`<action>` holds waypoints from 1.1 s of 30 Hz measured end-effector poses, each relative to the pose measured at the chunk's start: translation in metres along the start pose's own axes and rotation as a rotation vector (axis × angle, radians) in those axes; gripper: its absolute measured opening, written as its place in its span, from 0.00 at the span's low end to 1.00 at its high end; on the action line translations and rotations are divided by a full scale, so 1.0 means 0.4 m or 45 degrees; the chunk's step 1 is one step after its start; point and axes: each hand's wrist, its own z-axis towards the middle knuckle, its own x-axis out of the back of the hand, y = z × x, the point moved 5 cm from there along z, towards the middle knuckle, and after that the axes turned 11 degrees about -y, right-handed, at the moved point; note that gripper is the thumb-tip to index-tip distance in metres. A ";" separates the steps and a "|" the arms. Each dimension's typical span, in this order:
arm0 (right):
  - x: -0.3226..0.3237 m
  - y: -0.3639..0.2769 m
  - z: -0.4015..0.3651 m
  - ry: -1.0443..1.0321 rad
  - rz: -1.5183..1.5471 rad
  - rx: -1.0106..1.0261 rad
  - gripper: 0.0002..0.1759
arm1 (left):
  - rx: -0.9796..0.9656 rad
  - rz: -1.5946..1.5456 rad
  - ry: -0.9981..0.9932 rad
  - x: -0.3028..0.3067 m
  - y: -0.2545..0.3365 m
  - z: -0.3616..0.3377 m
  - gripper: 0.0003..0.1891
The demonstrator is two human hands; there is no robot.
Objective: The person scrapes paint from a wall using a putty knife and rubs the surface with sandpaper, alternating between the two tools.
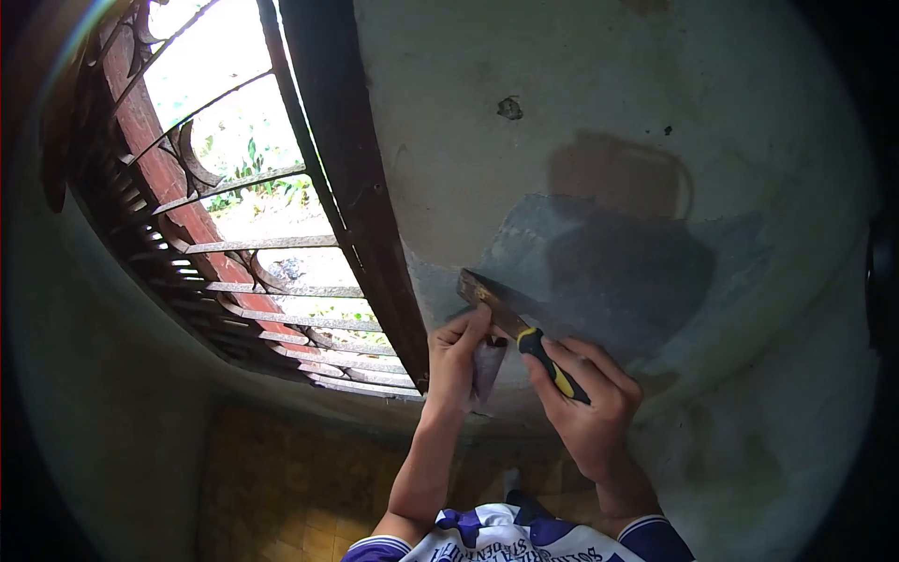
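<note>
My right hand point(597, 398) is wrapped round the black-and-yellow handle of a scraper point(552, 365). Its flat, dark-stained blade points up and left, in front of the wall. My left hand point(456, 363) is closed, with the thumb tip against the blade. A folded pinkish-grey sheet point(485, 367) hangs from the left fingers, its upper part partly hidden by them; whether it is paper or cloth I cannot tell. Behind the blade lies a bluish-grey patch point(534, 229) on the pale wall point(449, 103).
To the left is a window with metal bars point(272, 242) and a dark frame point(342, 140), plants outside. A small chipped hole point(509, 108) marks the wall above, and a brownish, darker area point(613, 178) sits over the grey patch. Yellowish-brown floor tiles point(272, 468) lie below.
</note>
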 end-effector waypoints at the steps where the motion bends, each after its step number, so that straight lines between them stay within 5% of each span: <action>1: -0.003 -0.005 0.001 -0.006 0.012 -0.027 0.13 | -0.023 0.014 -0.030 0.001 0.017 0.003 0.19; 33: -0.063 -0.017 -0.012 0.032 0.070 -0.062 0.13 | -0.128 0.117 -0.047 0.040 0.067 0.000 0.19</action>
